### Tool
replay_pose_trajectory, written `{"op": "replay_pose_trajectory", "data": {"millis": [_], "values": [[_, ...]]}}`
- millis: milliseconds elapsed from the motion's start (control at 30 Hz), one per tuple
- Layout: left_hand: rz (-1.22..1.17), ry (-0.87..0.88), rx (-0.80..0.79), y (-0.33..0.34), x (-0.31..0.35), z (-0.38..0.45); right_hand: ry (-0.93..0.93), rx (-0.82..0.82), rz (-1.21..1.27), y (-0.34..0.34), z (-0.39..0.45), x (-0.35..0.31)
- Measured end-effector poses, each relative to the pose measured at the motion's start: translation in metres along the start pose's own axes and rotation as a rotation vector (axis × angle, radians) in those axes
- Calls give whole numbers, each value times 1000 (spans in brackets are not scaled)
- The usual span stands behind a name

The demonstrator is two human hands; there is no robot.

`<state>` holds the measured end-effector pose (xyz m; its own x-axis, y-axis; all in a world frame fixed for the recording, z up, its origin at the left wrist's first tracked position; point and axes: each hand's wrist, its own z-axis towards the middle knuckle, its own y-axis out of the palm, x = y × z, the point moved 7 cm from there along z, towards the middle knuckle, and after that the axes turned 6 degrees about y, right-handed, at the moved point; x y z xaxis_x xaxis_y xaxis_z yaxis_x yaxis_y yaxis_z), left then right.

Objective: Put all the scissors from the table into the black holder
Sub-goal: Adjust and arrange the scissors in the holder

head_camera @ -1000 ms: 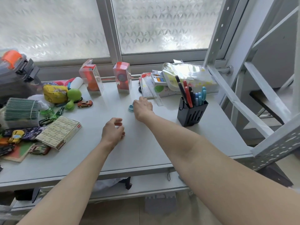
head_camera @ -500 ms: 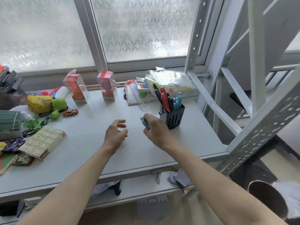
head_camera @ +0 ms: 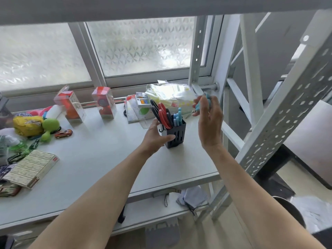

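The black holder (head_camera: 177,135) stands on the grey table (head_camera: 100,159) toward its right side, with black-handled, red-handled (head_camera: 163,114) and blue-handled scissors (head_camera: 177,117) upright inside. My left hand (head_camera: 156,137) wraps the holder's left side, thumb across its front. My right hand (head_camera: 209,121) is raised above and to the right of the holder, fingers closed on a small pair of teal-handled scissors (head_camera: 199,105); most of that pair is hidden by my fingers.
White perforated shelf posts (head_camera: 280,112) rise close to my right hand. Clear toy boxes (head_camera: 105,103), a plastic bag (head_camera: 170,92), a green toy (head_camera: 49,126), a toy car (head_camera: 63,133) and flat card boxes (head_camera: 32,168) crowd the back and left of the table.
My right hand lifted the teal scissors off the table and carried them up and right, past the holder. My left hand moved from the table's middle onto the holder.
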<state>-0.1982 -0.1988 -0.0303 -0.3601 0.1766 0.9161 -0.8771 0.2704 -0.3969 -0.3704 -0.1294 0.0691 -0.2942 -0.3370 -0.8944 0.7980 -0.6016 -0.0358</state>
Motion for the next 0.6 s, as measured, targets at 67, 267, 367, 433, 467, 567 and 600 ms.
{"op": "replay_pose_trajectory", "data": {"millis": [67,267,367,433,467,567,600], "values": [[-26,-9,13,3,4,1,-21,-63,16,14,9,-11],[-43,-23,75,0,5,4,-127,-188,-134,44,27,-25],[-47,-23,73,0,6,3,-166,-189,-140,49,31,-30],[-54,-23,73,1,5,4,-190,-157,-88,50,32,-34],[-60,-25,74,2,4,4,-195,-153,-72,52,34,-34],[-55,-22,74,2,5,5,-139,-211,-200,65,34,-21],[-52,-18,75,2,5,5,-115,-243,-259,69,34,-13]]}}
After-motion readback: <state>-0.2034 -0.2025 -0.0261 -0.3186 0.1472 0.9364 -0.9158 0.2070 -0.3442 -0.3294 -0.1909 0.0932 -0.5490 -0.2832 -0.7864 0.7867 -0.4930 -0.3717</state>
